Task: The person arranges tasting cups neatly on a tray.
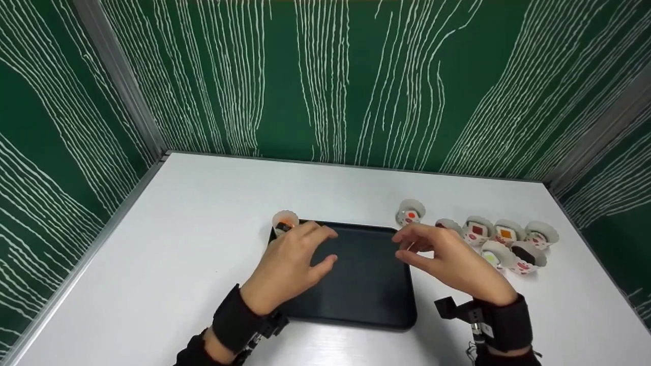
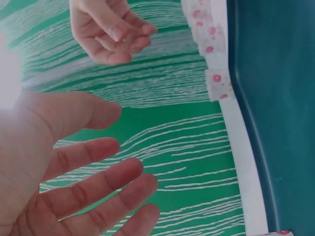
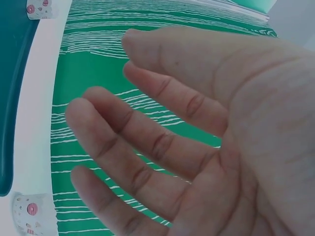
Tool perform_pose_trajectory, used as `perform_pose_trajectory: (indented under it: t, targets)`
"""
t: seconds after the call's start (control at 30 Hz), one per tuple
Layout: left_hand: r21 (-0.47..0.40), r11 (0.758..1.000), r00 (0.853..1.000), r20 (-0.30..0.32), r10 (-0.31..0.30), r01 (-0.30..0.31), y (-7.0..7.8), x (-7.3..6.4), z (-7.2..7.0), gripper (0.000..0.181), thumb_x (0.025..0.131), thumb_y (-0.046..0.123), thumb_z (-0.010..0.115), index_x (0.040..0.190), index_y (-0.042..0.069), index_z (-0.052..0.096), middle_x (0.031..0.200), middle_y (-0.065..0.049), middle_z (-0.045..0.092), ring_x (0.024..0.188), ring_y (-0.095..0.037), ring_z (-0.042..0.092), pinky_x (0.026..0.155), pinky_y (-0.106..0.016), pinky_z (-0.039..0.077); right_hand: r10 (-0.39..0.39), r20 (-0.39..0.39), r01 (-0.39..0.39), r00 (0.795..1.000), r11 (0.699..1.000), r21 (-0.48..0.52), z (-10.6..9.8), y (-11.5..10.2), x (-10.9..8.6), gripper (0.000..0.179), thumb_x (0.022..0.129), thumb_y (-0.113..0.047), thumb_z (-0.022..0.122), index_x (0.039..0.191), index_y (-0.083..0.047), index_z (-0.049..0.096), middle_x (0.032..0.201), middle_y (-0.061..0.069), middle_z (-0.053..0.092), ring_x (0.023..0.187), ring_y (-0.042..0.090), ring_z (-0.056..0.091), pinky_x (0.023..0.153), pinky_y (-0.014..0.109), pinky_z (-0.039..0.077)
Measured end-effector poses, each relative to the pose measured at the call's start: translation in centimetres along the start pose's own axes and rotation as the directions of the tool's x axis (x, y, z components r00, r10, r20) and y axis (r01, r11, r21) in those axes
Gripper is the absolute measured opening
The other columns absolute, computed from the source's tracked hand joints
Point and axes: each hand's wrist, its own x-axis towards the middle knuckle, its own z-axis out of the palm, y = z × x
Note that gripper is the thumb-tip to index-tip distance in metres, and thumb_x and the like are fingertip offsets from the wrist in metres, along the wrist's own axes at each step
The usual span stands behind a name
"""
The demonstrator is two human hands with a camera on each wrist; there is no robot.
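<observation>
My left hand (image 1: 286, 265) hovers over the left part of a black rectangular tray (image 1: 368, 284), its fingers loosely bent and nothing in them. My right hand (image 1: 454, 258) is held above the tray's right edge, thumb and fingers apart, likewise holding nothing. Just beyond the left fingers, at the tray's far left corner, stands a paper cup (image 1: 285, 217) with a black and orange sushi-like piece, partly hidden by that hand. Another dotted paper cup (image 1: 411, 211), with a white piece topped in red, stands past the far right corner. Both wrist views show bare palms.
Right of the tray, several paper cups cluster together, among them one with a brown-red-topped piece (image 1: 477, 230), one with an orange-topped piece (image 1: 506, 233) and one with a dark piece (image 1: 528, 255). Green walls with white lines (image 1: 325, 76) enclose the white table (image 1: 152, 254).
</observation>
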Motion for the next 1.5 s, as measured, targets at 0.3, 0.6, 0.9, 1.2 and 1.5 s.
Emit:
perform_pose_trajectory:
  t: [0.3,0.6,0.9,1.2,1.5]
  targets:
    - [0.005,1.0,1.0,0.002,0.009,-0.009,0.1,-0.1,-0.6,0.033,0.096,0.025,0.083,0.125,0.011,0.074,0.114,-0.005,0.073,0.098,-0.018,0.073,0.078,-0.033,0.062,0.051,-0.006,-0.051,0.999,0.998,-0.043,-1.7,0.9,0.3,0.028,0.103,-0.024,0.073,0.13,-0.016,0.071,0.123,0.004,0.074,0.105,0.017,0.073,0.09,0.033,0.06]
    - [-0.016,1.0,1.0,-0.003,-0.005,0.005,0.2,-0.3,-0.8,0.033,0.098,0.025,0.081,0.128,0.013,0.073,0.118,-0.005,0.073,0.104,-0.018,0.073,0.082,-0.032,0.062,0.041,0.002,-0.04,0.999,0.985,-0.17,-3.5,3.4,1.6,0.039,0.1,-0.021,0.077,0.137,-0.015,0.065,0.125,0.012,0.068,0.101,0.019,0.069,0.087,0.038,0.057]
    - [-0.02,1.0,1.0,-0.019,-0.001,0.001,0.1,-0.2,-1.1,0.033,0.097,0.024,0.082,0.127,0.011,0.074,0.116,-0.005,0.073,0.103,-0.018,0.072,0.081,-0.033,0.062,0.121,0.088,-0.096,0.989,0.963,-0.25,-3.9,6.3,4.1,0.057,0.097,-0.018,0.079,0.147,-0.009,0.053,0.126,0.025,0.055,0.082,0.018,0.062,0.074,0.034,0.052]
    - [-0.015,1.0,1.0,0.005,-0.001,0.001,0.2,-0.1,-1.1,0.032,0.098,0.025,0.081,0.126,0.012,0.074,0.118,-0.006,0.073,0.104,-0.019,0.073,0.084,-0.034,0.062,0.199,0.116,-0.154,0.973,0.937,-0.315,-3.5,8.6,7.5,0.066,0.096,-0.021,0.08,0.152,-0.004,0.049,0.139,0.04,0.048,0.12,0.051,0.06,0.101,0.067,0.052]
    - [0.001,1.0,1.0,0.014,0.009,-0.009,0.3,-0.2,-1.0,0.03,0.097,0.025,0.081,0.124,0.013,0.074,0.116,-0.005,0.073,0.102,-0.017,0.073,0.082,-0.033,0.062,0.255,0.152,-0.194,0.955,0.923,-0.334,-3.0,8.9,9.2,0.07,0.097,-0.021,0.078,0.156,0.0,0.045,0.142,0.044,0.046,0.127,0.053,0.057,0.103,0.065,0.051]
